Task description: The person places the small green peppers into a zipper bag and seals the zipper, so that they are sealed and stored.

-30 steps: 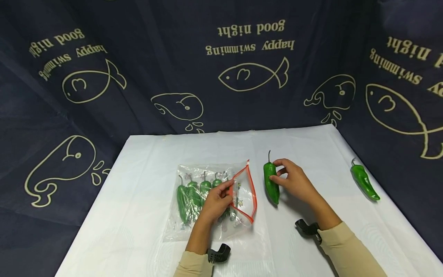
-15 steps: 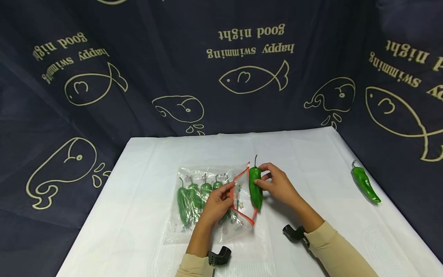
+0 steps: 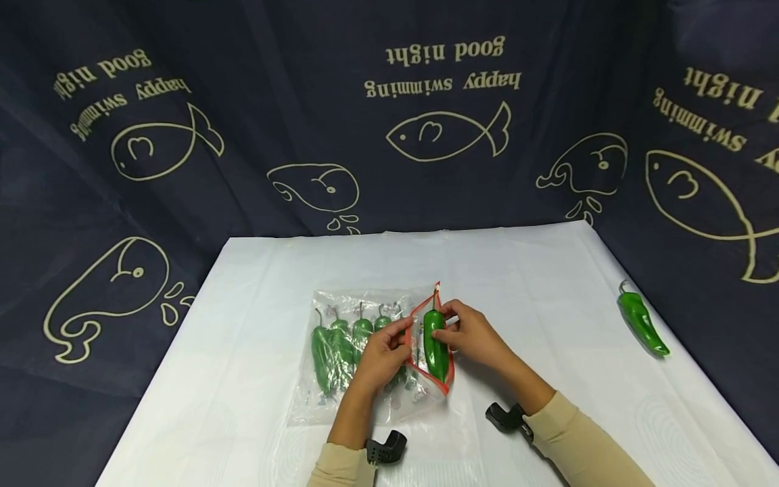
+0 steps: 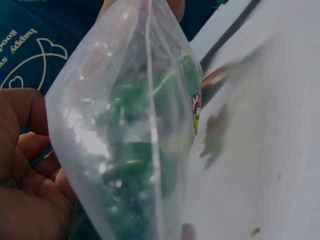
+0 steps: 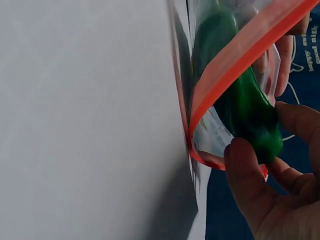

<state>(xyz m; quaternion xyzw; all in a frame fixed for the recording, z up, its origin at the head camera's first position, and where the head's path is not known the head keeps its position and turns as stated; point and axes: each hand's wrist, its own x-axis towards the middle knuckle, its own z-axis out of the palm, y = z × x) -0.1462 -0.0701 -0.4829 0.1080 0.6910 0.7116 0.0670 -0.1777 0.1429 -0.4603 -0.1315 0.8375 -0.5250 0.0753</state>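
My right hand [image 3: 473, 336] pinches a green chili pepper [image 3: 435, 348] within the mouth of a clear zip bag [image 3: 304, 409]. In the right wrist view, the pepper [image 5: 247, 112] passes behind the bag's red rim [image 5: 235, 60], its near end between thumb and fingers. With its fingertips, my left hand [image 3: 382, 352] pinches the upper red edge of that mouth and holds it apart from the lower edge. Several green peppers [image 3: 341, 345] lie side by side inside the bag, one partly hidden under the left hand. The left wrist view shows the clear plastic [image 4: 145, 125] with blurred green shapes behind it.
Another green pepper [image 3: 642, 321] lies near the right edge of the white-covered table [image 3: 517, 257]. A second clear plastic sheet or bag [image 3: 438, 446] lies under the zip bag, towards the front. Dark fish-print cloth [image 3: 444, 189] hangs behind and at both sides.
My right hand has moved left with the pepper, from beside the bag into its red-edged mouth. My left hand stays in place on the bag's edge.
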